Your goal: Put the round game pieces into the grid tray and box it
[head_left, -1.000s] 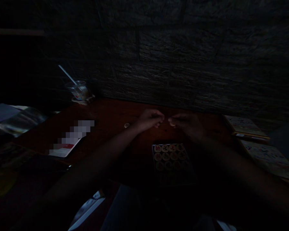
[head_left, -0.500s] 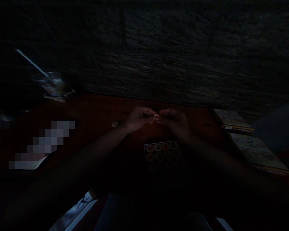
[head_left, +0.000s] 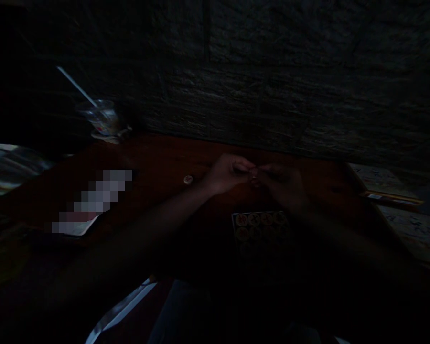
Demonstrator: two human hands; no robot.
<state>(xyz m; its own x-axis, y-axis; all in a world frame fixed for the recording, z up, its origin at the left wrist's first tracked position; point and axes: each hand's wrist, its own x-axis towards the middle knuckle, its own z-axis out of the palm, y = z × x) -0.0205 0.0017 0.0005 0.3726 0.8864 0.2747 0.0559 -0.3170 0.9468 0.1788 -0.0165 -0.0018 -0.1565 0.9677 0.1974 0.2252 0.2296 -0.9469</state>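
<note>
The scene is very dark. My left hand [head_left: 228, 173] and my right hand [head_left: 280, 181] meet fingertip to fingertip above a reddish wooden table [head_left: 157, 162]. Both are closed in a pinch around a small round game piece [head_left: 253, 177] held between them. Just in front of my hands lies a box [head_left: 261, 229] holding rows of round pieces with red and dark marks. One loose round piece [head_left: 188, 179] rests on the table to the left of my left hand.
A clear plastic cup [head_left: 102, 119] with a straw stands at the table's far left corner. A flat card or booklet [head_left: 89, 210] lies at the left. Printed boards [head_left: 390, 184] are stacked at the right. A rough dark wall [head_left: 272, 86] backs the table.
My hands came together from slightly apart and now pinch one piece between them. The view has shifted, so everything sits a little differently in frame.
</note>
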